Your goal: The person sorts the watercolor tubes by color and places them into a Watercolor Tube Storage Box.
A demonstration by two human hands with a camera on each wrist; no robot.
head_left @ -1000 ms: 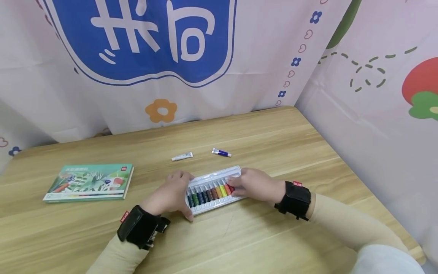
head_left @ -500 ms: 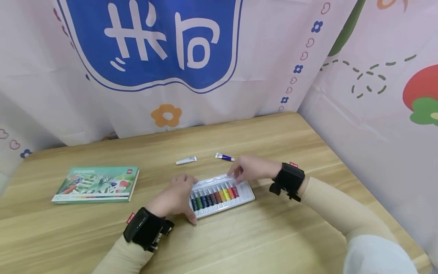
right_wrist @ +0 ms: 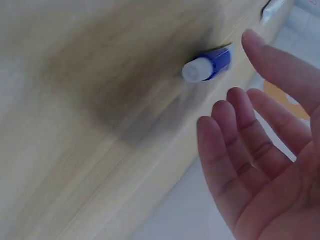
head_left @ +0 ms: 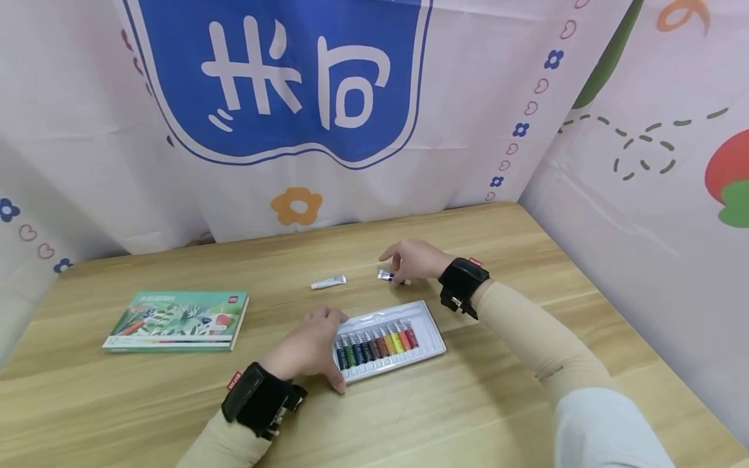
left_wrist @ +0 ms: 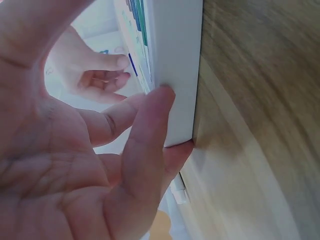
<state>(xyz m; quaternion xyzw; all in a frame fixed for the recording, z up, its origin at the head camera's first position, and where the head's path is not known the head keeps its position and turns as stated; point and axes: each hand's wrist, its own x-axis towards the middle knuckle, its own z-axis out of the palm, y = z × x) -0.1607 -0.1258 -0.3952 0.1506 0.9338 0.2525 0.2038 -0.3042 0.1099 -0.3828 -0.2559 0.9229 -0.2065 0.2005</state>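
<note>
In the head view my left hand (head_left: 311, 344) grips the left end of a white plastic tray (head_left: 435, 338), thumb at the near edge and fingers at the far edge. The left wrist view shows the fingertips against the tray's side wall (left_wrist: 177, 65). A row of small paint tubes (head_left: 377, 346) lies in it, dark green through yellow to red; the slots at its right end hold none. Above a blue paint tube (right_wrist: 217, 61) with a white cap, my right hand (head_left: 417, 260) hovers, fingers loosely bent and apart from the tube in the right wrist view.
A white paint tube (head_left: 329, 282) lies left of the blue one. Farther left rests a green illustrated box (head_left: 175, 322). A printed cloth (head_left: 462, 130) hangs along the back edge of the wooden table (head_left: 468, 403).
My right hand has left the tray's right end and moved back to the blue tube. My left hand stays on the tray. The head view has shifted slightly.
</note>
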